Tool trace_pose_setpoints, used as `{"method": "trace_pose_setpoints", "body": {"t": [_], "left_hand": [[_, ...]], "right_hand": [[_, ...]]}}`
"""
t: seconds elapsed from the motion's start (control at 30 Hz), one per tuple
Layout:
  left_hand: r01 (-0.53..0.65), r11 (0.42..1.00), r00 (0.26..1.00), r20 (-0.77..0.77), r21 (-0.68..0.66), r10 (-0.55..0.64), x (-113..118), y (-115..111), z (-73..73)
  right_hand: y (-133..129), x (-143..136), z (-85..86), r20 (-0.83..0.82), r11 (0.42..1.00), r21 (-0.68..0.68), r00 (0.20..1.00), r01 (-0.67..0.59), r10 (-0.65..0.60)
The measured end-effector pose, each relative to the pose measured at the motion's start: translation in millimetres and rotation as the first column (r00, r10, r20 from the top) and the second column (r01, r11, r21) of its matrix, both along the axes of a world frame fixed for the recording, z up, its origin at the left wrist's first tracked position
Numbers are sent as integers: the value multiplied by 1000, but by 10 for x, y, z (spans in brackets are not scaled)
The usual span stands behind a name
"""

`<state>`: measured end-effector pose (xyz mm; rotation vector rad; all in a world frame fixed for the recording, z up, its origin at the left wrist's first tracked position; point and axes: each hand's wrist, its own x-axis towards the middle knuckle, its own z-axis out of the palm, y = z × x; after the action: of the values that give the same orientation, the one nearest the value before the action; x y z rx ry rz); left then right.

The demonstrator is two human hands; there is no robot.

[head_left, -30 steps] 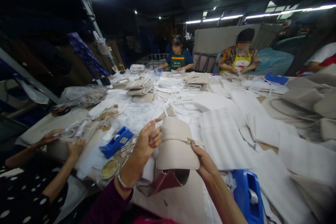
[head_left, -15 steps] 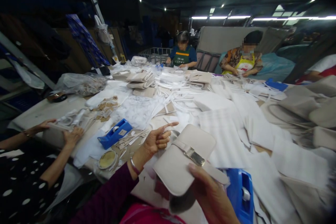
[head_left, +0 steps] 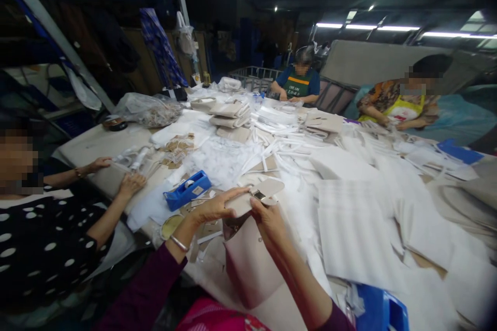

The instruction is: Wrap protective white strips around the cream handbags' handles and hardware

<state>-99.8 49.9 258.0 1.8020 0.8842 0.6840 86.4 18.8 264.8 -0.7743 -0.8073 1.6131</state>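
Note:
A beige handbag (head_left: 252, 264) stands in front of me with its flap (head_left: 243, 204) raised, so part of the inside shows dark. My left hand (head_left: 219, 207) grips the left side of the flap, its fingers along the top and mostly straight. My right hand (head_left: 267, 220) pinches the flap near the metal clasp (head_left: 258, 195), thumb beside the metal. A rounded beige tab sticks out past the clasp. Close to my left wrist lie a round roll of tape (head_left: 171, 227) and a blue tape dispenser (head_left: 187, 190).
A second blue tape dispenser (head_left: 382, 307) sits at the front right. White foam sheets (head_left: 357, 232) cover the table's right side, and folded beige bags (head_left: 231, 114) are stacked farther back. A co-worker's hands (head_left: 132, 184) handle a bag at left; two people sit across the table.
The handbag's flap has been lifted and the bag turned more upright. My left hand, earlier pointing beside the bag, now grips the flap. The view has swung left.

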Motion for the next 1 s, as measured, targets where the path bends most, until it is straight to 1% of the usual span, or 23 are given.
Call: {"method": "trace_pose_setpoints", "body": {"t": [0.03,0.07,0.1,0.13,0.17,0.2,0.23,0.27,0.3,0.33,0.37,0.4,0.47,0.57,0.63,0.7,0.77,0.8,0.83,0.9,0.93,0.97,1.0], "left_hand": [[-29,999,1000,-9,-14,29,-42,-19,-42],[-72,997,997,-11,-24,72,-73,-24,-99],[-105,994,995,-3,-34,104,-97,-15,-165],[-120,992,993,10,-38,120,-115,6,-234],[-125,992,992,23,-36,126,-131,36,-302],[-129,991,991,33,-32,130,-144,73,-369],[-141,989,989,38,-34,142,-154,116,-435],[-160,986,986,38,-46,162,-161,165,-499],[-181,981,982,36,-68,184,-163,219,-560],[-200,975,978,34,-100,205,-158,278,-619],[-212,967,975,36,-139,219,-145,341,-674],[-214,960,974,39,-179,224,-124,407,-723],[-192,955,977,46,-225,207,-57,547,-800],[-150,957,985,44,-248,166,99,748,-893],[-159,935,982,43,-316,182,225,861,-978],[-166,900,977,56,-403,205,351,953,-1100],[-158,890,975,76,-428,209,464,1030,-1242],[-175,896,974,60,-407,217,512,1062,-1307],[-218,903,970,19,-370,242,553,1089,-1361],[-357,896,934,-106,-263,341,618,1107,-1412],[-428,879,902,-158,-209,402,643,1088,-1403],[-488,861,868,-190,-147,459,667,1042,-1375],[-525,848,840,-201,-72,503,690,966,-1332]], "right_hand": [[65,77,-40,88,998,43,995,-51,47],[132,189,-114,199,994,91,979,-58,39],[199,331,-225,327,989,144,945,-22,-27],[262,498,-373,449,979,200,884,40,-128],[320,678,-550,569,965,243,792,97,-223],[366,861,-744,672,967,239,702,93,-234],[399,1033,-943,750,986,166,646,28,-144],[415,1183,-1129,795,996,59,606,-61,-10],[415,1303,-1290,825,991,-28,557,-130,97],[400,1387,-1416,836,979,-97,518,-180,178],[372,1435,-1500,848,971,-132,485,-200,215],[333,1451,-1543,863,971,-137,457,-196,214],[236,1417,-1531,897,978,-113,406,-173,176],[43,1318,-1401,955,987,-97,267,-128,128],[-120,1285,-1332,975,991,-118,183,-70,129],[-292,1294,-1314,974,990,-142,172,-22,144],[-435,1337,-1348,968,987,-161,195,5,157],[-487,1365,-1381,966,985,-171,202,19,164],[-525,1394,-1420,963,981,-189,204,34,179],[-561,1438,-1488,946,965,-260,214,45,245],[-564,1442,-1503,937,957,-286,226,57,266],[-559,1429,-1500,939,956,-281,232,84,255],[-547,1395,-1475,956,965,-231,215,122,201]]}}
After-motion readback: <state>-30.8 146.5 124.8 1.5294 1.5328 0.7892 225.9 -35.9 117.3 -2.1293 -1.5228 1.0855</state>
